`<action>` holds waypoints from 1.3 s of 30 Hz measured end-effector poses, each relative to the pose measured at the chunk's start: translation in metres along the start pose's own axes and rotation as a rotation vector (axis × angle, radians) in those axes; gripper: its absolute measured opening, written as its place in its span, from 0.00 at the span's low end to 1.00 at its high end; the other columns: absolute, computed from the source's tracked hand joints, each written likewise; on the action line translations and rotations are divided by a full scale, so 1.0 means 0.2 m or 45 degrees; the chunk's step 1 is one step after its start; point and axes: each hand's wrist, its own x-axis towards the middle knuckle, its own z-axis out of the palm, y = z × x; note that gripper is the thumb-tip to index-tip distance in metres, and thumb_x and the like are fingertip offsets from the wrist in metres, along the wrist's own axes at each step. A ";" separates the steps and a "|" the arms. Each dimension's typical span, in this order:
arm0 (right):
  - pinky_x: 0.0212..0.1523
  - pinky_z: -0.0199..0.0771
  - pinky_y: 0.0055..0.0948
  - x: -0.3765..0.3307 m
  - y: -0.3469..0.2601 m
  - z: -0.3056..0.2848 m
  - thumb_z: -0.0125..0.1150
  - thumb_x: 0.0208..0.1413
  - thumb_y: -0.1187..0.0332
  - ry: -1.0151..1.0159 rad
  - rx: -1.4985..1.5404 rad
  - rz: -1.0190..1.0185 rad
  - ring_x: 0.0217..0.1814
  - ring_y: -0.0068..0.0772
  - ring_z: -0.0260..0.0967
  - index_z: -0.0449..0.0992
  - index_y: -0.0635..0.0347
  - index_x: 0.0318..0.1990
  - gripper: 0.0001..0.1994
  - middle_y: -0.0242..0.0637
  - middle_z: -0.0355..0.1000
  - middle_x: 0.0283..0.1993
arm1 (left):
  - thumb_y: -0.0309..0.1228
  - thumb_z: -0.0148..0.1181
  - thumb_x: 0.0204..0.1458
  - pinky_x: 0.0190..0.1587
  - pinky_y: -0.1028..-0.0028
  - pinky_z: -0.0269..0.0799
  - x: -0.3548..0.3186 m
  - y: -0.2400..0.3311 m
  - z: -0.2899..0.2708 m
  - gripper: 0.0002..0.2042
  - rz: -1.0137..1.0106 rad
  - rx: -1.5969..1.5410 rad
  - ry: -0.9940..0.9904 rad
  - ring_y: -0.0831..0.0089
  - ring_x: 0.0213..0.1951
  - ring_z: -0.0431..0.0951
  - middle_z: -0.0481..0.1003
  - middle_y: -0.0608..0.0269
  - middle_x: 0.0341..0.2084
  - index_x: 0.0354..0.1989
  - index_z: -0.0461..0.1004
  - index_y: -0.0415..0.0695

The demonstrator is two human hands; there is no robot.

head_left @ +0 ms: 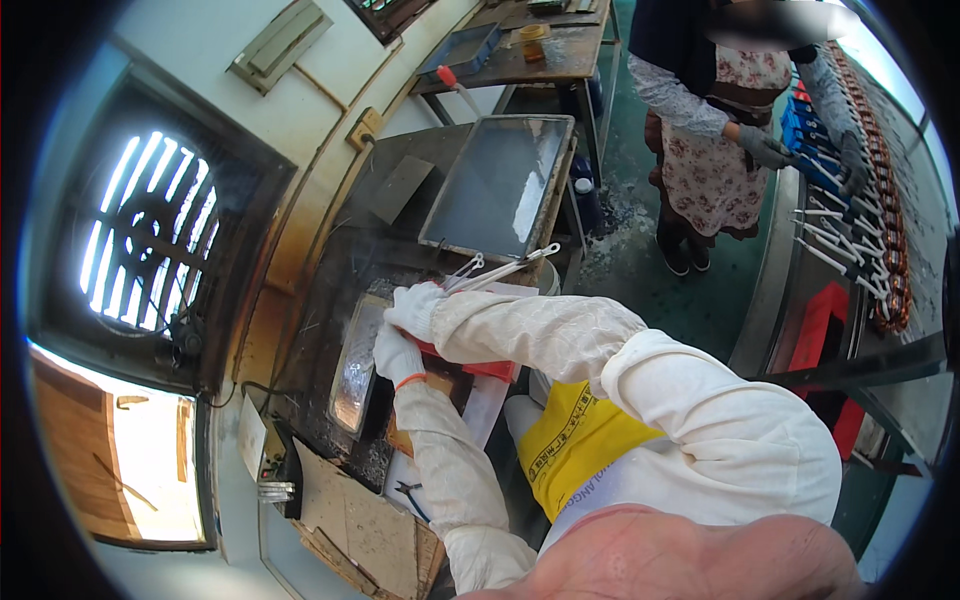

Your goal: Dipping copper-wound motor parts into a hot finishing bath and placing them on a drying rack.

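My two white-gloved hands are close together beside a rectangular pan with a shiny silvery surface [354, 385]. My right hand [416, 309] is curled at the near end of a few white rod-like leads with ring ends [500, 274], which stick out past it to the right; it appears to grip them. Just below it, my left hand [398, 356], with an orange cuff edge, has its fingers bent toward the right hand. What lies between the fingers is hidden. A red tray [492, 370] shows partly under my right forearm.
A larger tray of greyish liquid [490, 190] stands beyond my hands. Pliers [410, 492] and cardboard [360, 520] lie near my left forearm. A wall fan [150, 235] is at left. At right, a gloved co-worker [710, 130] handles white leads on a bench [845, 240].
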 end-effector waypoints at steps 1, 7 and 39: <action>0.50 0.76 0.53 0.01 -0.01 0.00 0.59 0.57 0.59 0.010 0.003 0.011 0.55 0.60 0.75 0.81 0.49 0.46 0.13 0.50 0.72 0.53 | 0.37 0.57 0.57 0.45 0.53 0.76 0.00 0.01 -0.01 0.11 -0.020 0.081 -0.005 0.46 0.44 0.81 0.81 0.48 0.39 0.43 0.78 0.46; 0.51 0.76 0.52 -0.02 0.04 0.00 0.53 0.61 0.57 0.015 -0.007 -0.114 0.54 0.57 0.75 0.81 0.46 0.49 0.15 0.51 0.72 0.52 | 0.39 0.56 0.58 0.47 0.53 0.76 0.00 0.04 -0.05 0.12 -0.022 0.138 -0.054 0.48 0.45 0.81 0.81 0.48 0.42 0.45 0.79 0.49; 0.46 0.77 0.45 -0.46 0.30 0.17 0.68 0.55 0.66 0.847 0.598 -0.017 0.47 0.56 0.74 0.67 0.39 0.64 0.28 0.48 0.68 0.50 | 0.36 0.49 0.59 0.76 0.55 0.46 -0.18 0.46 -0.30 0.28 0.793 0.556 0.674 0.58 0.72 0.58 0.62 0.56 0.70 0.69 0.62 0.46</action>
